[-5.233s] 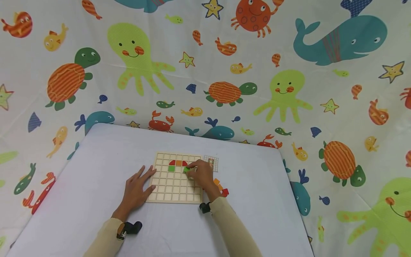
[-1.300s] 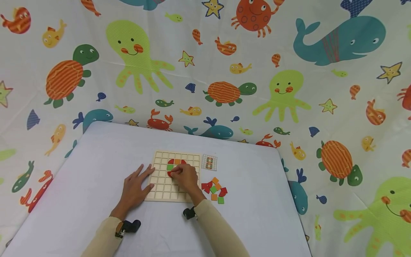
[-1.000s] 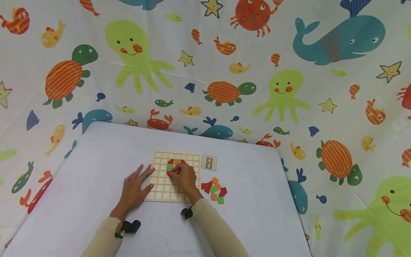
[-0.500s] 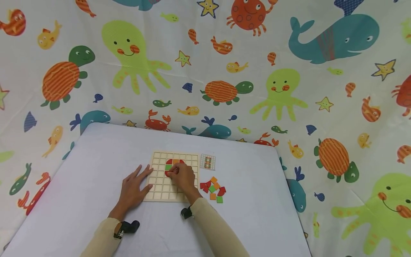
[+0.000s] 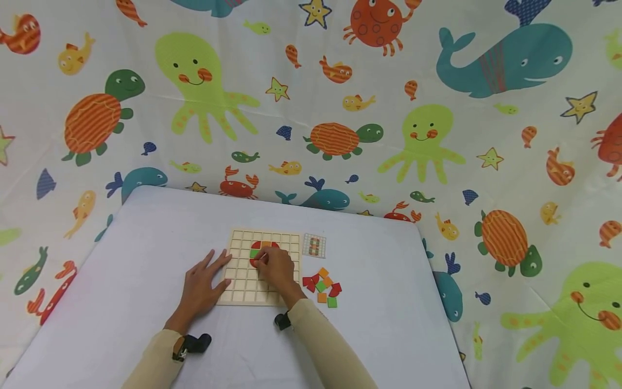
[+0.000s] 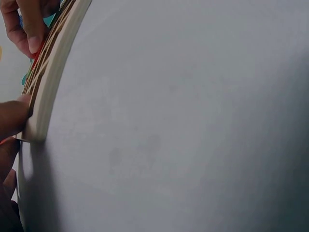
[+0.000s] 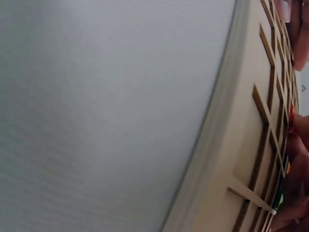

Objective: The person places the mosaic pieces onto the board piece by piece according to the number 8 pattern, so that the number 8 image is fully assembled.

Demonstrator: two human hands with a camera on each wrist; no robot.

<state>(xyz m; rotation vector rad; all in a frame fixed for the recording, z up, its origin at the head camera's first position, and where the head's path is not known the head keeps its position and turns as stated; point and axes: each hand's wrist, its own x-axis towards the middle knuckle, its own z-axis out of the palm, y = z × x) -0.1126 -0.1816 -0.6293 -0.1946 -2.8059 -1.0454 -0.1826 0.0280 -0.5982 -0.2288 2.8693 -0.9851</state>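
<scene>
My left hand (image 5: 198, 284) rests at the left edge of a wooden grid board (image 5: 238, 286), its fingers straight and spread. In the left wrist view, the left thumb or a finger (image 6: 13, 117) touches the board's rim. Over the middle of the grid my right hand (image 5: 278, 268) pinches a red tile (image 5: 252, 263) with a curved edge, low at a cell. Just above that tile sits a green square tile (image 5: 254, 253). Further up are a red tile (image 5: 256, 245), an orange tile (image 5: 265, 244) and another red tile (image 5: 275, 245). The right hand hides some cells.
Right of the board lies a loose group of red, orange and green tiles (image 5: 322, 286). A small card (image 5: 314, 246) with a printed grid pattern is beside the board's upper right. The white table (image 5: 389, 324) ends at a cloth backdrop (image 5: 291, 108).
Since the oldest frame, my right hand has gone from a green tile on the right to a red tile lower left. Over the last second it barely shifts. The left hand stays put.
</scene>
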